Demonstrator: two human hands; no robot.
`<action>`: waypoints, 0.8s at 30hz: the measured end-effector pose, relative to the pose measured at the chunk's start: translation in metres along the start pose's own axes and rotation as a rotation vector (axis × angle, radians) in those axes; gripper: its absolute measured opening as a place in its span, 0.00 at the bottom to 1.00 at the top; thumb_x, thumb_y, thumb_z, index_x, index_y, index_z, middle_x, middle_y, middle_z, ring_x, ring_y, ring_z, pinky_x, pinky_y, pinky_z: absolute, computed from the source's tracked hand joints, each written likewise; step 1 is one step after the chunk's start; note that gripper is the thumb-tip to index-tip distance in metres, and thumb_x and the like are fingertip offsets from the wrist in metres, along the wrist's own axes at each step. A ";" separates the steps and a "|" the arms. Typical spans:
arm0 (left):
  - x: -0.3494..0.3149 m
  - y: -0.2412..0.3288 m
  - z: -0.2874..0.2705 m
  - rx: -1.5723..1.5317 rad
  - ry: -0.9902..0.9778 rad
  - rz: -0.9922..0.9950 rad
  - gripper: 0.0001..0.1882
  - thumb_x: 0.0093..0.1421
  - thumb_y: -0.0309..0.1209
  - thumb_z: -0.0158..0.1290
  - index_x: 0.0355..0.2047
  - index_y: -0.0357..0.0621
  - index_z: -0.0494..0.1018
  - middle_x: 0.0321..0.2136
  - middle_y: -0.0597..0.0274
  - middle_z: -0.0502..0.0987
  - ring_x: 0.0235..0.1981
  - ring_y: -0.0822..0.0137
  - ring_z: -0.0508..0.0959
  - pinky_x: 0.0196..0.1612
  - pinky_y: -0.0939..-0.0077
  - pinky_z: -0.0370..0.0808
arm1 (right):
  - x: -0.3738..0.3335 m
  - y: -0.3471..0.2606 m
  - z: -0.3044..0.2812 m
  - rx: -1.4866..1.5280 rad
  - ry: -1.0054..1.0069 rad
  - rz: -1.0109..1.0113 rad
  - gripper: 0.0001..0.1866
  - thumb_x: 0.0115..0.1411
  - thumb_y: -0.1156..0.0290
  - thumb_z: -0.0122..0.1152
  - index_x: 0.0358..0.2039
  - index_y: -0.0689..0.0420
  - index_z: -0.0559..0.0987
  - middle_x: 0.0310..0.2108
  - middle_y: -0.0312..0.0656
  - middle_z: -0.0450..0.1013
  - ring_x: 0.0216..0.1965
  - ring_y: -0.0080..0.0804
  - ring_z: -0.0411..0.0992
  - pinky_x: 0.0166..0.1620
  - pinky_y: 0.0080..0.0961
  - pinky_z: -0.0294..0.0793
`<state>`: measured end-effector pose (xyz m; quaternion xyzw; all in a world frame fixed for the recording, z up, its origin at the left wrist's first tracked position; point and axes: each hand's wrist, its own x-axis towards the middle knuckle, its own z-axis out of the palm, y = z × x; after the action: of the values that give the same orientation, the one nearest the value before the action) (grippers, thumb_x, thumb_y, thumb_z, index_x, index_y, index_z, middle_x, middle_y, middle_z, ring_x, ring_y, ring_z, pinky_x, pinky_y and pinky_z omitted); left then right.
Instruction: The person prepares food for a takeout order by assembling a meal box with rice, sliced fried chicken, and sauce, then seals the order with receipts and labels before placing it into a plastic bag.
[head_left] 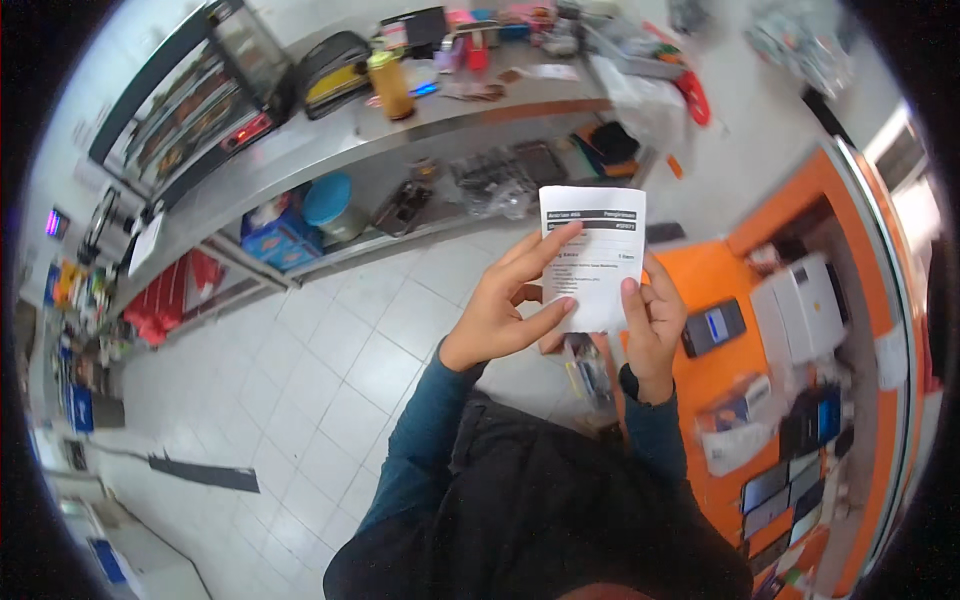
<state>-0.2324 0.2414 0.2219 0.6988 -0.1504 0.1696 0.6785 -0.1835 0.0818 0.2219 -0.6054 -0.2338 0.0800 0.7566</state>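
A white paper slip (603, 262) with dark bands and small print is up in front of the person, facing them. The right hand (655, 322) has a pinching grip on it, with the thumb on the front and the other fingers tucked behind. The left hand (492, 315) puts its pointer finger and thumb on the front, spread apart, but I cannot tell if its grip squeezes the paper. So the part that is done is easy to see: the slip is off the counter and turned so the print can be read. It has not been put down yet. How much reading is left, I cannot tell. By the right hand is the orange counter (703, 272), with a dark phone (714, 327), its screen lit, and a white boxy machine (800, 308). Neither hand touches those two.
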 end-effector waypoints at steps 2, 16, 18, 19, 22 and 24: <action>-0.013 0.004 -0.047 0.038 0.082 0.021 0.33 0.46 0.17 0.49 0.54 0.45 0.56 0.55 0.54 0.54 0.49 0.66 0.63 0.34 0.84 0.73 | 0.020 0.013 0.040 0.047 -0.150 0.018 0.26 0.54 0.78 0.49 0.53 0.64 0.55 0.38 0.45 0.69 0.39 0.26 0.68 0.37 0.18 0.69; -0.135 0.012 -0.381 0.551 0.693 0.017 0.28 0.48 0.19 0.46 0.53 0.42 0.58 0.49 0.51 0.64 0.47 0.61 0.67 0.40 0.79 0.67 | 0.151 0.151 0.413 0.101 -0.779 -0.047 0.29 0.43 0.80 0.63 0.48 0.60 0.64 0.46 0.42 0.63 0.47 0.29 0.63 0.43 0.23 0.67; -0.138 0.004 -0.420 0.502 0.646 -0.056 0.27 0.49 0.18 0.46 0.52 0.43 0.60 0.48 0.51 0.64 0.43 0.60 0.70 0.38 0.79 0.67 | 0.168 0.182 0.464 0.169 -0.662 -0.069 0.23 0.43 0.81 0.62 0.42 0.63 0.68 0.42 0.41 0.67 0.43 0.27 0.65 0.42 0.20 0.66; -0.138 -0.003 -0.440 0.523 0.662 -0.052 0.27 0.49 0.18 0.46 0.52 0.43 0.60 0.48 0.51 0.64 0.43 0.60 0.70 0.38 0.79 0.67 | 0.178 0.197 0.487 0.135 -0.591 -0.045 0.21 0.43 0.81 0.62 0.40 0.63 0.69 0.40 0.41 0.67 0.41 0.26 0.65 0.41 0.19 0.65; -0.138 -0.020 -0.511 0.614 0.669 -0.050 0.25 0.50 0.18 0.45 0.50 0.43 0.63 0.47 0.50 0.65 0.40 0.61 0.71 0.37 0.78 0.68 | 0.221 0.220 0.570 0.160 -0.479 -0.073 0.17 0.43 0.82 0.62 0.36 0.64 0.71 0.35 0.40 0.68 0.39 0.24 0.65 0.41 0.17 0.64; -0.137 -0.028 -0.568 0.652 0.712 -0.124 0.24 0.48 0.16 0.45 0.48 0.42 0.64 0.43 0.52 0.68 0.38 0.61 0.73 0.38 0.77 0.70 | 0.269 0.243 0.627 0.151 -0.329 -0.268 0.18 0.43 0.83 0.62 0.37 0.64 0.70 0.34 0.39 0.68 0.39 0.24 0.65 0.41 0.17 0.64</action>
<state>-0.3618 0.8077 0.1487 0.7811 0.1939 0.3957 0.4424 -0.1909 0.8034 0.1584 -0.4892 -0.4259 0.0938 0.7553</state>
